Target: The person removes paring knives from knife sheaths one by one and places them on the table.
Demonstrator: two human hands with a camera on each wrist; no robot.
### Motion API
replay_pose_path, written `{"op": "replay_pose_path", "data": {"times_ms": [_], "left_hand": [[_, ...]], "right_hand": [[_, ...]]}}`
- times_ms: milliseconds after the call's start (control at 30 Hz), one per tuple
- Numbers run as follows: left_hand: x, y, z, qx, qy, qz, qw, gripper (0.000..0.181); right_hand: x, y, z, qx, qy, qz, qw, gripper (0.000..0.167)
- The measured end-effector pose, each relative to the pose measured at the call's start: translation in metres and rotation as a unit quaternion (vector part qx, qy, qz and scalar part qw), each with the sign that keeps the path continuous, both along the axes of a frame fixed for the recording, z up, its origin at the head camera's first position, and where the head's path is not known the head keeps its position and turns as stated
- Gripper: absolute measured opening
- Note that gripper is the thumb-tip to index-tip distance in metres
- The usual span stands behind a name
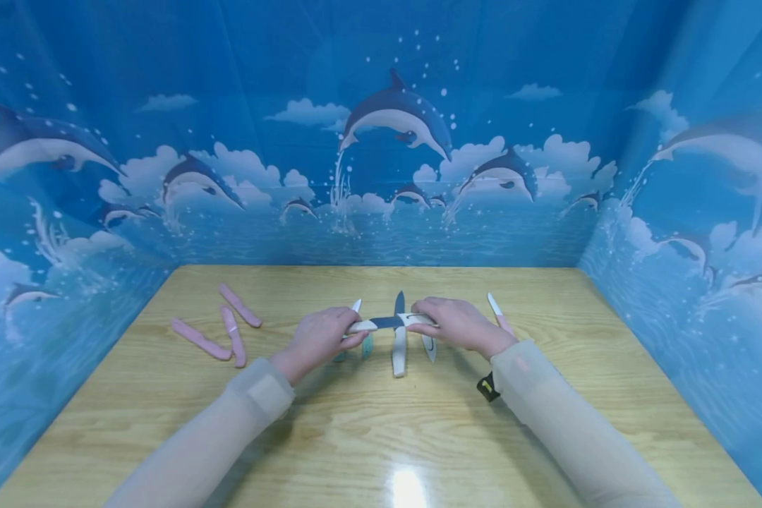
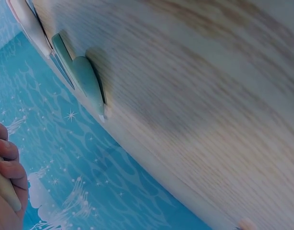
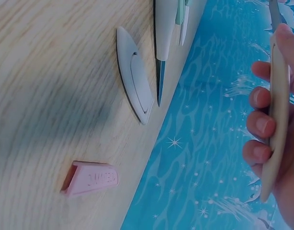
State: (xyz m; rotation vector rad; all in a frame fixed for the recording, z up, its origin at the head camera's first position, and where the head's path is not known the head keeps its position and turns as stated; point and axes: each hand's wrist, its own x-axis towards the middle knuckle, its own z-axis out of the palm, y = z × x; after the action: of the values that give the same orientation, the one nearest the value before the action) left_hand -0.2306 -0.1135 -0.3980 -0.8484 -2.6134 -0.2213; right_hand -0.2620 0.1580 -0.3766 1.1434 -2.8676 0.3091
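I have both hands on a dark-bladed knife, held crosswise above the white knife lying on the bench. My left hand grips the pale end left of that white knife, my right hand the pale end on its right; from here I can't rightly tell handle from cover. Left of the white knife lie green pieces, with three pink pieces well beyond. A white piece sits just right of it.
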Motion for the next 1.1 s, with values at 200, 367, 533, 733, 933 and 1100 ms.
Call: {"op": "replay_pose_path", "data": {"times_ms": [200,367,533,733,933,1100], "left_hand": [[-0.0002,-0.0006,-0.0004,0.001,-0.002,0.0,1.0,0.021],[-0.0007,-0.0019,-0.0019,0.005,0.002,-0.006,1.0,0.022],[-0.0009,-0.0022,-0.0016,0.008,0.011,-0.011,0.9998,0.023],[-0.0004,-0.0026,0.0003,0.008,-0.005,-0.006,0.9999,0.022],[0.0009,-0.0045,0.0008,0.006,-0.024,0.004,0.9997,0.021],[0.0005,-0.0043,-0.0005,0.008,-0.02,0.007,0.9998,0.02]], "right_hand": [[-0.0008,0.0015,-0.0003,0.0,0.003,0.001,1.0,0.04],[-0.0012,0.003,-0.0007,-0.001,-0.002,-0.004,1.0,0.04],[-0.0004,0.0038,0.0007,-0.001,-0.007,-0.008,0.9999,0.041],[0.0002,0.0057,0.002,-0.003,-0.009,-0.01,0.9999,0.041],[-0.0011,0.0079,0.0008,0.0,-0.008,-0.011,0.9999,0.042],[-0.0014,0.0086,0.0002,0.002,-0.004,-0.009,0.9999,0.042]]}}
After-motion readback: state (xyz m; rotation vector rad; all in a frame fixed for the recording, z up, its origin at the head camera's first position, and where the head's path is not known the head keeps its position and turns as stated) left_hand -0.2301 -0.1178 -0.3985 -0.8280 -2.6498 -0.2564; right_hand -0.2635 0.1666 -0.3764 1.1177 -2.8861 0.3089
